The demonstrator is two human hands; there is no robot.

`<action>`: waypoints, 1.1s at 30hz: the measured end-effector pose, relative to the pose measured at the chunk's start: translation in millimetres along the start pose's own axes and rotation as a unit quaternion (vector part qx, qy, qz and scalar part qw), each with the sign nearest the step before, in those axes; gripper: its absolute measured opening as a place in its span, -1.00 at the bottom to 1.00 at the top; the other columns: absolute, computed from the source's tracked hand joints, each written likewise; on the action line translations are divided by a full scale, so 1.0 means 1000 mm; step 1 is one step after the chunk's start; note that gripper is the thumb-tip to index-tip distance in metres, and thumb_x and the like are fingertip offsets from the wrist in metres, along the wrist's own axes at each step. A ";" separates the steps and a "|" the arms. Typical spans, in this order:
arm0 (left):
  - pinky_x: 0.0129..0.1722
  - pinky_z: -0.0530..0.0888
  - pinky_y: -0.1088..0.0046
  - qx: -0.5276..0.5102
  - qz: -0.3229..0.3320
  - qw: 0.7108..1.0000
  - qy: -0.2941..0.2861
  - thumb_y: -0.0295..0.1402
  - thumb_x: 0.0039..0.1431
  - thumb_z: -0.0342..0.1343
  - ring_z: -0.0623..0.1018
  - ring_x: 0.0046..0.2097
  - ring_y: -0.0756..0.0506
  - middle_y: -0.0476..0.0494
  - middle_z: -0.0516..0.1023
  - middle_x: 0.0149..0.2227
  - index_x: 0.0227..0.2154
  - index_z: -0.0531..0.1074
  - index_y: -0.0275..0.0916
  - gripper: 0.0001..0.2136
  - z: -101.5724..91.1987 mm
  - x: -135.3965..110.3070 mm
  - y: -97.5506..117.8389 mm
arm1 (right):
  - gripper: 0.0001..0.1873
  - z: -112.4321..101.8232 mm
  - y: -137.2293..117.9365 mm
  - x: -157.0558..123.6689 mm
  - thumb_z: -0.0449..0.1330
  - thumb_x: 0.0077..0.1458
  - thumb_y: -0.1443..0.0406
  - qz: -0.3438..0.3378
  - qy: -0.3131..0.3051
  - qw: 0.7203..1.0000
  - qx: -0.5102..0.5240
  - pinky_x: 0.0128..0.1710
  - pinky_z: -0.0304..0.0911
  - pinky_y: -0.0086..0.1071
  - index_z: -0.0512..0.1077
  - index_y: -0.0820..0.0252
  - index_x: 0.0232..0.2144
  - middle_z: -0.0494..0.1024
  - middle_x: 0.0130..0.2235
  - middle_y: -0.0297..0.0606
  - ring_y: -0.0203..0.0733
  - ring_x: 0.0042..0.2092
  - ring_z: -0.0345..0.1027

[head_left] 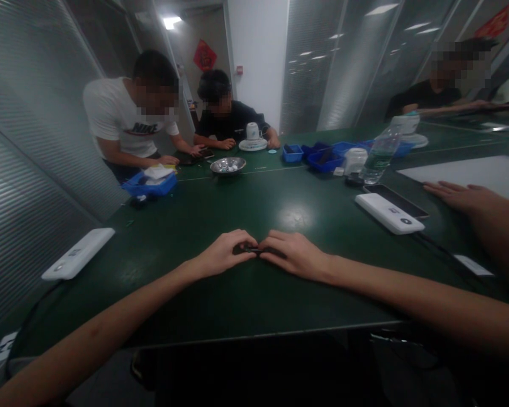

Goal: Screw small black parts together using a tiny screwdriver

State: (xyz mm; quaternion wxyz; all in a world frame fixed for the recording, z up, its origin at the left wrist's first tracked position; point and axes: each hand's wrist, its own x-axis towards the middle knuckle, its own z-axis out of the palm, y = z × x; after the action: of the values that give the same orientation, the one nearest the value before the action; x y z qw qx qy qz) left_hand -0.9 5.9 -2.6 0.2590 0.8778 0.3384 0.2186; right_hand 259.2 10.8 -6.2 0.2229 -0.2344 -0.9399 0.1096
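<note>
Thin dark piece [251, 250] at center of frame, between both hands, just above bench [254, 305]. Left hand [227, 252] pinches one end between thumb and fingers; right hand [296, 255] has fingers curled together on other end. Handling looks midway: piece in grip, not yet set down or let go. Piece mostly hidden, too small to tell what is finished on it, what remains. White devices at left [78, 254] and right of frame [389, 213] lie untouched.
</note>
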 end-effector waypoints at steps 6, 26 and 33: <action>-0.04 0.42 0.31 0.028 0.017 0.999 0.010 -0.33 0.30 0.17 0.47 -0.05 -0.15 -0.19 0.49 -0.10 -0.07 0.47 -0.23 -0.81 0.005 0.002 0.007 | -0.74 -0.001 -0.002 0.000 0.07 0.41 0.19 0.010 0.020 1.000 0.000 -0.26 0.32 -0.35 0.43 0.19 0.00 0.49 -0.12 -0.14 -0.20 -0.23 0.43; 0.06 0.41 0.30 0.018 0.001 1.000 -0.012 -0.36 0.41 0.01 0.50 0.02 -0.13 -0.22 0.50 -0.02 0.03 0.52 -0.20 -0.75 -0.040 -0.012 -0.039 | -0.79 -0.007 -0.005 -0.004 0.11 0.32 0.21 0.043 0.050 0.998 -0.020 -0.35 0.18 -0.39 0.49 0.18 -0.15 0.54 -0.22 -0.23 -0.26 -0.33 0.38; 0.01 0.43 0.27 0.135 -0.189 0.968 0.099 -0.19 0.28 0.14 0.55 -0.05 -0.19 -0.22 0.56 -0.03 0.01 0.56 -0.22 -0.67 -0.122 -0.061 -0.132 | -0.78 -0.007 -0.004 -0.004 0.10 0.33 0.20 0.042 0.040 0.998 -0.014 -0.32 0.20 -0.38 0.49 0.19 -0.14 0.54 -0.21 -0.22 -0.25 -0.32 0.38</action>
State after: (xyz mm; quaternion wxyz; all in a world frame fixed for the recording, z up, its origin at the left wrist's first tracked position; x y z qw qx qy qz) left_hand -173.9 83.9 -1.1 0.1403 0.7986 0.5484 0.2042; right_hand 264.1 5.7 0.1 0.2523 -0.2806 -0.9211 0.0962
